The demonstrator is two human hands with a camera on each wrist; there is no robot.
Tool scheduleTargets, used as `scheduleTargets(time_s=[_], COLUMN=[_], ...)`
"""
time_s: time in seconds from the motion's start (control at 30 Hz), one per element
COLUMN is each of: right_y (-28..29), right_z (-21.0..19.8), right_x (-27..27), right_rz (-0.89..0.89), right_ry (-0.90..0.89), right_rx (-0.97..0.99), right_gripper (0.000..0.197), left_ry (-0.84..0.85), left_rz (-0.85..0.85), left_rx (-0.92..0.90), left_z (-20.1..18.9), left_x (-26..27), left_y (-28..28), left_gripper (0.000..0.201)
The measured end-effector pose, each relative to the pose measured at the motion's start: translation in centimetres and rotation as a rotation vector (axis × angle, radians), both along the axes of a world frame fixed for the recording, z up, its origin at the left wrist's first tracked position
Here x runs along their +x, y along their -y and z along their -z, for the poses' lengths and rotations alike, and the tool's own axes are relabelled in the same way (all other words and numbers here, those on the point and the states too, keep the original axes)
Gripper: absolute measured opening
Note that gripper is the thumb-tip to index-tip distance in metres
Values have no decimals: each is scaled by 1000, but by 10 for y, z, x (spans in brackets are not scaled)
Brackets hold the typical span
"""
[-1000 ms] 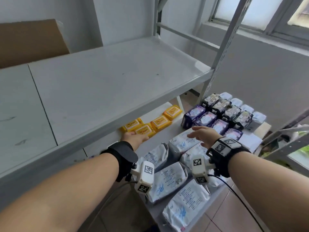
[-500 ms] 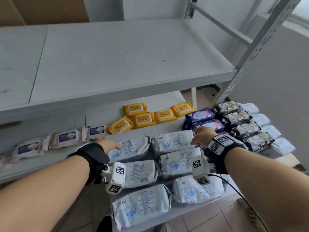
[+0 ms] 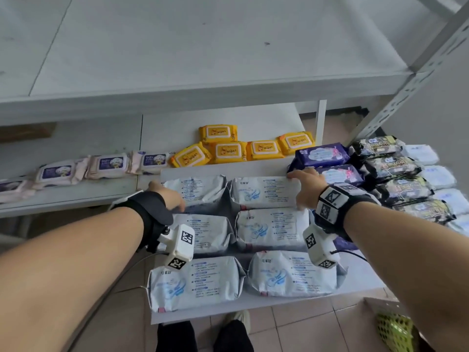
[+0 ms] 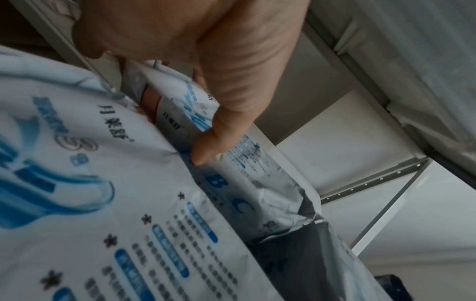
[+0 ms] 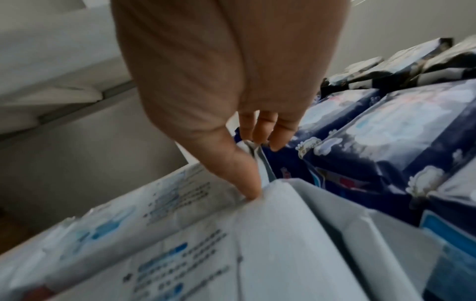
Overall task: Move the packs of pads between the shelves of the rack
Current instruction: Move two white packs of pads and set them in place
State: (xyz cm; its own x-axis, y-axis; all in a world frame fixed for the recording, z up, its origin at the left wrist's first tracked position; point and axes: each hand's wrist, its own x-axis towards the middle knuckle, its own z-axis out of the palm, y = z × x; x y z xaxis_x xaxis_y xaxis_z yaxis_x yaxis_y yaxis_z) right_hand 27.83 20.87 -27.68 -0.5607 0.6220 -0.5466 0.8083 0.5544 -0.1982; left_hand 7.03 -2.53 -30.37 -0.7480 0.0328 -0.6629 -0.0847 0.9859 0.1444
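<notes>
Above both hands runs the broad grey upper shelf (image 3: 203, 59) of the rack, bare on top, with a perforated upright (image 3: 416, 80) rising beyond the right hand. Under the hands lies the lower shelf (image 3: 360, 280), where six white packs of pads sit in two columns of three. The left hand (image 3: 168, 196) has closed on the far left white pack (image 3: 200, 190): its thumb (image 4: 219, 140) digs into the seam between that pack and the one nearer the wrist, and its fingers wrap over the pack's far side. The right hand (image 3: 305, 190) grips the far right white pack (image 3: 264, 193) at its right end, the thumb (image 5: 244, 177) pressed down on the wrapper's near edge and the fingers (image 5: 265, 132) curled over the far end. Both packs lie flat on the shelf, side by side between the two hands. Just beyond the right hand sit dark blue packs (image 3: 322, 154), and further out to its right, rows of black packs (image 3: 390, 166) and pale ones (image 3: 436, 176). Beyond the gap between the hands lie yellow wipes packs (image 3: 228, 149); past the left hand, a row of pink baby wipes (image 3: 106, 165).
</notes>
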Motion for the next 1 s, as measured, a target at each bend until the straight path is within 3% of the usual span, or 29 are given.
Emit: scheduleTargets(time_s=[0.23, 0.47, 0.57, 0.7, 0.9, 0.93, 1.0], right_y=[-5, -4, -5, -20, -27, -25, -22], right_z=[3, 12, 17, 16, 29, 31, 39], right_x=[-14, -35, -43, -49, -63, -64, -65], right_rz=[-123, -168, -189, 58, 552, 594, 632], right_ry=[48, 105, 131, 20, -304, -330, -335], right_rx=[5, -78, -62, -236, -631, -669, -698], right_gripper=[83, 101, 100, 92, 73, 78, 111], left_ry=[10, 53, 28, 98, 108, 104, 111], left_rz=[130, 196, 237, 172, 10, 0, 10], left_rx=[-37, 77, 89, 204, 347, 365, 382], left_z=[-2, -7, -6, -2, 2, 4, 5], left_x=[-8, -37, -47, -61, -73, -75, -77], left_y=[1, 7, 9, 13, 19, 20, 21], left_gripper=[99, 94, 94, 51, 31, 30, 31])
